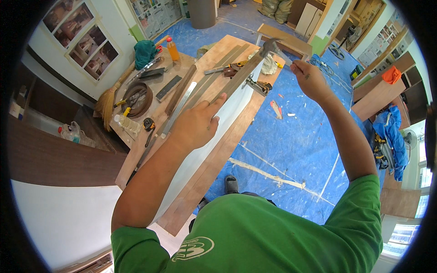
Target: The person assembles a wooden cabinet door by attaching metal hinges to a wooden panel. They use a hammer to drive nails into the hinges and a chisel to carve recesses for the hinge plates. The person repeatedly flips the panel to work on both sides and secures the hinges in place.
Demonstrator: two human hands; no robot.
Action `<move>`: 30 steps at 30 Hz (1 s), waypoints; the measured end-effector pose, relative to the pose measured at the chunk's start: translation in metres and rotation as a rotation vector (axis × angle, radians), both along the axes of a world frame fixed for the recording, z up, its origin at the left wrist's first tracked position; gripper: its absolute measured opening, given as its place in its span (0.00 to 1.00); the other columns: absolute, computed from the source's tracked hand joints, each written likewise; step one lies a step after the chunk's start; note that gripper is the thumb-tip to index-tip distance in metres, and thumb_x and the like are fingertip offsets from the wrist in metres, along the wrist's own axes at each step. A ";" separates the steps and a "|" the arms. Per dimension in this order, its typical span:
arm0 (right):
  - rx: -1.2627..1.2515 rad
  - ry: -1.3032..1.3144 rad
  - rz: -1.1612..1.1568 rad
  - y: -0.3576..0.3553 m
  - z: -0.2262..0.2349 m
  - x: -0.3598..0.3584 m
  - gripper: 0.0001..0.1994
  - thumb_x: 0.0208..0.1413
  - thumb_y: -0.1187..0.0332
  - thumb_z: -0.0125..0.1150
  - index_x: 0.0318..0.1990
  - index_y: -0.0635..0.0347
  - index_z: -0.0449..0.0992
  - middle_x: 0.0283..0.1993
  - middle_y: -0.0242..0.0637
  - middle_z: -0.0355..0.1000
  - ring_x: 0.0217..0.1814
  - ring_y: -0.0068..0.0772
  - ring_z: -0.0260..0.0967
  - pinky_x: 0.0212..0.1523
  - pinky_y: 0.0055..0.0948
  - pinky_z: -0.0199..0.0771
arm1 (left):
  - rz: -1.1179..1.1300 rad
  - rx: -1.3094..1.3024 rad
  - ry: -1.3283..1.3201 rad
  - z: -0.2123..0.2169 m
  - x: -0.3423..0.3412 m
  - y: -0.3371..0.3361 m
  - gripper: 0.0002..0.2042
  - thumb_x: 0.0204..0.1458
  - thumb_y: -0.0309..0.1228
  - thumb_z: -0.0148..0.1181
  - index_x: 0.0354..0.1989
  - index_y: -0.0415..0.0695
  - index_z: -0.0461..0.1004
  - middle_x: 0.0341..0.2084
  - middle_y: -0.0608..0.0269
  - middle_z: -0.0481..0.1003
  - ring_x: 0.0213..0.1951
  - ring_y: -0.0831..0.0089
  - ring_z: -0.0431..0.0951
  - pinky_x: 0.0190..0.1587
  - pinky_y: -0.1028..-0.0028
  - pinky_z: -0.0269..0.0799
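My right hand [310, 79] is closed round the handle of a claw hammer [271, 47], whose head is at the far end of a narrow wood strip [243, 73]. The strip runs along the top edge of a white-faced panel [230, 119] on the workbench. My left hand [196, 125] grips the strip farther down, index finger along it and thumb on the panel side. Metal hinge-like hardware [258, 86] sits by the panel's far end. Whether the hammer head touches the strip, I cannot tell.
A wooden workbench [200, 186] holds a tape measure [148, 124], a metal bar [184, 102], an orange bottle [172, 49] and a roll of edging [136, 100]. A broom [108, 105] leans at the left. Blue sheeting [291, 145] covers the floor, with cables farther off.
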State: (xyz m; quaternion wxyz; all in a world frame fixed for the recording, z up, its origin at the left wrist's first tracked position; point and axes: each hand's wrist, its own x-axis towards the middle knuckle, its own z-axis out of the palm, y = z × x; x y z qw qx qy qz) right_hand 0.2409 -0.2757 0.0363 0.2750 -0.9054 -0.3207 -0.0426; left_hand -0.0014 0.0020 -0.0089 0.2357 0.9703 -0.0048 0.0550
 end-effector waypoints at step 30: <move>-0.038 0.027 0.160 0.010 -0.008 -0.066 0.09 0.69 0.66 0.55 0.44 0.63 0.75 0.32 0.58 0.75 0.34 0.64 0.75 0.36 0.48 0.74 | -0.009 0.018 -0.021 0.003 0.000 0.002 0.32 0.61 0.28 0.59 0.76 0.56 0.61 0.37 0.53 0.74 0.36 0.55 0.77 0.42 0.59 0.75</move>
